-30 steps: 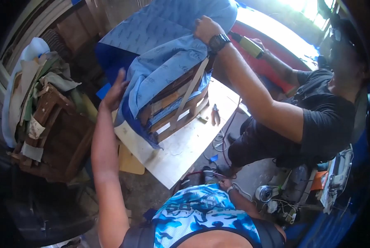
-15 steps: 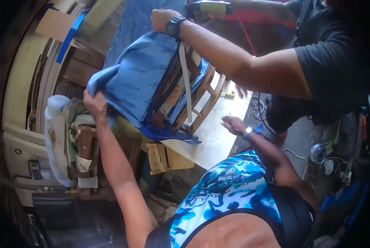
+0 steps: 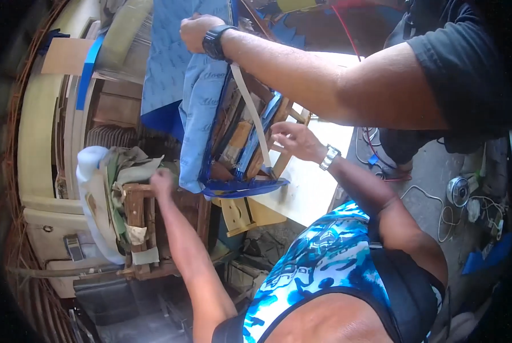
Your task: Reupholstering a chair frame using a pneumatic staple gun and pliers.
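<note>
A wooden seat frame (image 3: 237,143) lies tilted on the white tabletop, with blue printed fabric (image 3: 200,108) hanging over its left side. A pale strap (image 3: 251,108) crosses the frame's open side. My left hand (image 3: 162,182) is drawn in, fingers curled, beside an old padded wooden frame (image 3: 134,208); it is apart from the blue fabric. My right hand (image 3: 299,141), with a silver watch on the wrist, is at the frame's right side near the strap, its fingers loosely bent and apart. A co-worker's hand (image 3: 201,33), wearing a black watch, is closed at the fabric's upper part.
The co-worker's arm (image 3: 301,63) reaches across from the right above the frame. White tabletop (image 3: 304,191) shows under the frame. Cables (image 3: 433,197) and a round metal lamp-like thing (image 3: 457,191) lie on the floor at right. A yellow wooden piece (image 3: 236,216) sits below the frame.
My left hand has let go of the blue fabric and moved down and right; the fabric now hangs lower and narrower. My right hand has moved up to the frame. The co-worker's hand has shifted left.
</note>
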Action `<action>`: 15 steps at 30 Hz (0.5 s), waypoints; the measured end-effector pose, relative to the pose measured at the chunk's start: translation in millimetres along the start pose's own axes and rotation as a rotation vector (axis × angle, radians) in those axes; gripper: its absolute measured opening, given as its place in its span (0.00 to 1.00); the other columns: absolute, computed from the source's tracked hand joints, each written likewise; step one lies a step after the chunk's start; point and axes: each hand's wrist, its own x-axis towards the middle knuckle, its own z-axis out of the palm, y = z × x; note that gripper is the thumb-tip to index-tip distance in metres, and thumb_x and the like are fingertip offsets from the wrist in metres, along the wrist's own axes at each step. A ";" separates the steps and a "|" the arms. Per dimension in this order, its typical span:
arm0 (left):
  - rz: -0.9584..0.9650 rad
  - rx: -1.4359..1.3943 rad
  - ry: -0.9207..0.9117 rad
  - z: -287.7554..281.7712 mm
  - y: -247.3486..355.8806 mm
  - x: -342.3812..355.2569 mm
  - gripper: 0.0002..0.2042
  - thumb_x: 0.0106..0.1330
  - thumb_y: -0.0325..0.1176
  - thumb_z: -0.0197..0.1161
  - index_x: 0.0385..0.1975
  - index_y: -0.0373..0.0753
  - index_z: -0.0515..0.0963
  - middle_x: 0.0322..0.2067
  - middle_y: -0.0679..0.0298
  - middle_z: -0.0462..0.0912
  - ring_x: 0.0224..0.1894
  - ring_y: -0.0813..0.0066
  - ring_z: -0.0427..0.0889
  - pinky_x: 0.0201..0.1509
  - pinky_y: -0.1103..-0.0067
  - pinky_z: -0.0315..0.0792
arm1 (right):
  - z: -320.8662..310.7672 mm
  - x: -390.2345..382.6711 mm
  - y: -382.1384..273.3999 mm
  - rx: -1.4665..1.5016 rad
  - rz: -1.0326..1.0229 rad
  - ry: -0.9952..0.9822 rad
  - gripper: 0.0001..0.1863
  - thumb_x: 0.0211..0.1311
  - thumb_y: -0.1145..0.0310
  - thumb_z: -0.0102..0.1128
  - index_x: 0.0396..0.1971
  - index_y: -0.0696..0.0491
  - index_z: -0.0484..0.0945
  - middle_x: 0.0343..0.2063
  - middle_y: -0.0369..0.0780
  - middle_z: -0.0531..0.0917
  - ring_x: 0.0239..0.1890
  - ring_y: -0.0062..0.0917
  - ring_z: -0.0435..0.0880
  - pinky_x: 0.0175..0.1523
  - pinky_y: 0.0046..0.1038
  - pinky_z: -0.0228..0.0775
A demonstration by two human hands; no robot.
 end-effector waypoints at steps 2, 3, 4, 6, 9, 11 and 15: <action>0.141 -0.081 0.486 -78.3 65.9 -55.5 0.17 0.71 0.42 0.61 0.39 0.29 0.81 0.32 0.49 0.86 0.35 0.53 0.84 0.43 0.61 0.75 | 9.2 5.0 -14.2 0.049 -0.025 0.024 0.18 0.72 0.61 0.57 0.54 0.57 0.80 0.49 0.43 0.86 0.49 0.30 0.86 0.55 0.33 0.78; 0.337 -0.181 0.579 -94.1 118.3 -86.1 0.15 0.72 0.40 0.61 0.39 0.31 0.82 0.34 0.50 0.86 0.35 0.54 0.84 0.42 0.64 0.76 | 9.4 8.6 -14.7 0.078 -0.031 0.084 0.19 0.72 0.61 0.58 0.54 0.57 0.80 0.50 0.43 0.86 0.49 0.30 0.86 0.55 0.32 0.78; 0.383 -0.218 0.508 -99.6 179.3 -130.4 0.10 0.70 0.35 0.61 0.40 0.33 0.82 0.37 0.51 0.86 0.36 0.55 0.84 0.44 0.66 0.77 | 13.6 17.2 -7.7 0.122 -0.065 0.124 0.21 0.71 0.59 0.60 0.56 0.56 0.79 0.52 0.44 0.85 0.51 0.31 0.85 0.57 0.33 0.77; 1.043 -0.108 0.255 -79.7 205.0 -164.7 0.09 0.67 0.33 0.62 0.41 0.37 0.82 0.43 0.55 0.85 0.48 0.55 0.84 0.57 0.64 0.75 | 26.6 22.9 -25.3 0.262 -0.034 0.175 0.24 0.70 0.58 0.62 0.59 0.56 0.77 0.53 0.45 0.84 0.54 0.32 0.84 0.59 0.34 0.77; 1.422 0.155 0.046 -61.3 280.9 -192.7 0.11 0.67 0.34 0.62 0.47 0.40 0.80 0.52 0.55 0.81 0.59 0.53 0.78 0.65 0.59 0.69 | 39.9 49.7 -31.7 0.267 -0.158 0.326 0.26 0.69 0.56 0.63 0.60 0.57 0.75 0.51 0.48 0.84 0.52 0.33 0.85 0.56 0.34 0.77; 1.326 0.291 0.245 -47.7 302.3 -173.0 0.16 0.66 0.35 0.64 0.53 0.41 0.76 0.61 0.54 0.75 0.65 0.54 0.73 0.69 0.57 0.64 | 41.9 62.6 -43.3 0.300 -0.238 0.380 0.27 0.69 0.56 0.61 0.60 0.59 0.74 0.48 0.50 0.85 0.49 0.34 0.86 0.52 0.34 0.79; 1.173 -0.024 0.407 -34.4 313.6 -108.1 0.21 0.68 0.42 0.65 0.55 0.38 0.73 0.61 0.48 0.73 0.63 0.47 0.73 0.64 0.61 0.68 | 42.1 58.7 -62.0 0.500 -0.162 0.187 0.22 0.70 0.57 0.59 0.52 0.59 0.79 0.40 0.45 0.87 0.43 0.28 0.87 0.49 0.32 0.78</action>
